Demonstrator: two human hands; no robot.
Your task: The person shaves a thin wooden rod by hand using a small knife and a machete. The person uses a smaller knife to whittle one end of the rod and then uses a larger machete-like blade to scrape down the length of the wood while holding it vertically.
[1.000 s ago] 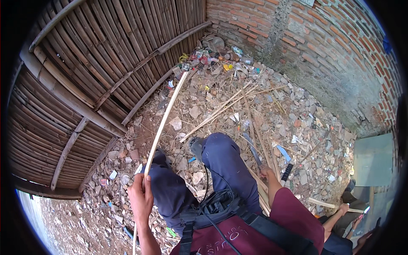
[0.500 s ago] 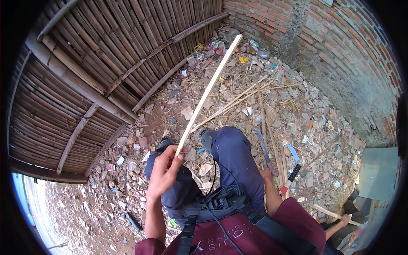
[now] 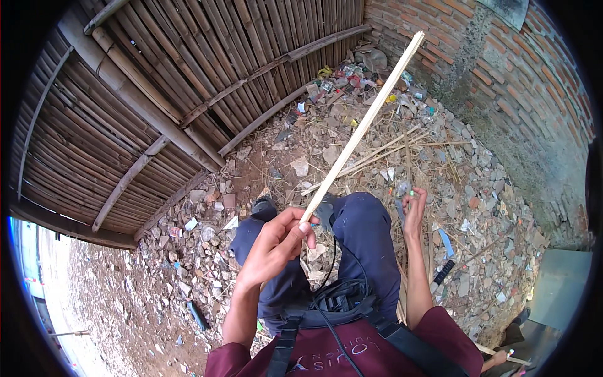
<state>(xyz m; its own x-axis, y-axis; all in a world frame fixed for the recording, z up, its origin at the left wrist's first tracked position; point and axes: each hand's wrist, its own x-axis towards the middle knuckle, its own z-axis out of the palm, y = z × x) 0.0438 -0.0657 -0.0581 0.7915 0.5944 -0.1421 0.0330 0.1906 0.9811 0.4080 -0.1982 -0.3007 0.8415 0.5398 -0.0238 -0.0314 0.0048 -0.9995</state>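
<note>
My left hand [image 3: 276, 248] is closed around the lower end of a long pale split-bamboo strip [image 3: 367, 122], pinching it between thumb and fingers. The strip slants up and away to the right over the littered ground. My right hand [image 3: 413, 210] is raised beyond my right knee, its fingers loosely bent and apart, with no held object showing. Beside it, part of a grey-blue blade [image 3: 400, 209] shows; the hand and forearm cover the rest. A black handle [image 3: 445, 271] lies to the right of my right forearm.
A bamboo-slat wall [image 3: 207, 56] stands on the left, a brick wall [image 3: 502, 69] on the right. Stones and litter cover the ground, with thin bamboo strips [image 3: 383, 152] lying ahead. Another person's hand [image 3: 499, 358] holds a pale stick at lower right, near a greenish panel [image 3: 562, 289].
My right hand has moved forward from beside my thigh and up past the knee. My left hand still grips the bamboo strip, now farther right in view. The view has shifted.
</note>
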